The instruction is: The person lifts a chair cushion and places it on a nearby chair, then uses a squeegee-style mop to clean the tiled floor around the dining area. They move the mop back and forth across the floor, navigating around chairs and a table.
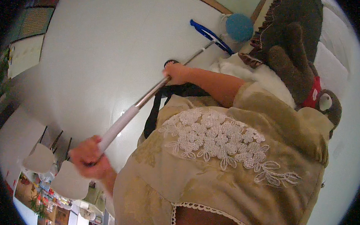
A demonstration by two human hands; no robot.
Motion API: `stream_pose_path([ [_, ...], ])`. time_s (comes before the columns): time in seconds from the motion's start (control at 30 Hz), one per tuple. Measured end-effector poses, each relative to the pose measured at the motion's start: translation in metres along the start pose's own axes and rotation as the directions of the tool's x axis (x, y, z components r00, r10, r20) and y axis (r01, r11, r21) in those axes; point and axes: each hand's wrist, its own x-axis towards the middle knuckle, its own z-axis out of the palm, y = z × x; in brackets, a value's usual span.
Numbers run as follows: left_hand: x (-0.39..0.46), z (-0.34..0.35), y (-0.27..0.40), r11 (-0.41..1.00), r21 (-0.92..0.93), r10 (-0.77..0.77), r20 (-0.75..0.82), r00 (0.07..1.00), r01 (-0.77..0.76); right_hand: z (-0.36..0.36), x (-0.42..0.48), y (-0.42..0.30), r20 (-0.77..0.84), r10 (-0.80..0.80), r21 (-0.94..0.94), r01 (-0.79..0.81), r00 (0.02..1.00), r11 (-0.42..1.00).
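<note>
My left hand (92, 160), slightly blurred, is closed around the upper end of a pole with a pale grip (119, 128). Lower down, my right hand (178, 73) wraps the metal shaft (151, 94). The pole slants away to a long blue flat mop head (209, 34) on the pale floor. Beside that head stands a round blue-topped item (239, 27), perhaps a stool or bin. A small dark ring-shaped thing (171, 62) shows just behind my right hand; I cannot tell what it is.
To the right is a bed edge with a dark ruffled cover (299, 8), a brown plush toy (287, 64) in a red scarf and white fluffy fabric (241, 68). White chairs (70, 182) and a cluttered shelf (53, 198) stand at lower left. A wall trim (207, 1) bounds the floor ahead.
</note>
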Motion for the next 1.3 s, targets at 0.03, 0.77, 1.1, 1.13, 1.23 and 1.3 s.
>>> stream_pose_path([
  [0.03, -0.002, 0.011, -0.01, 0.981, -0.165, -0.105, -0.007, 0.994, 0.102, 0.008, -0.01, 0.024, -0.004, -0.025, -0.017, 0.025, 1.0, 1.0],
  [0.77, -0.024, -0.069, 0.124, 0.955, -0.238, 0.27, 0.451, 0.851, -0.176, 0.028, 0.029, -0.147, -0.329, 0.073, 0.157, -0.022, 0.942, 0.987],
  [1.1, -0.002, -0.058, 0.06, 0.972, -0.131, -0.022, 0.77, 0.637, 0.193, 0.026, -0.036, -0.131, -0.115, 0.279, 0.029, -0.277, 0.953, 0.96],
  [1.13, -0.002, -0.056, 0.06, 0.968, -0.146, -0.024, 0.757, 0.653, 0.205, 0.028, -0.039, -0.13, -0.094, 0.265, 0.033, -0.263, 0.96, 0.964],
  [1.23, -0.006, -0.063, 0.051, 0.97, -0.14, -0.052, 0.68, 0.732, 0.2, 0.034, -0.033, -0.128, -0.048, 0.255, -0.013, -0.256, 0.966, 0.967],
  [1.3, -0.015, -0.069, 0.055, 0.99, -0.099, -0.018, 0.628, 0.778, 0.103, 0.046, -0.024, -0.114, -0.053, 0.172, 0.025, -0.171, 0.984, 0.985],
])
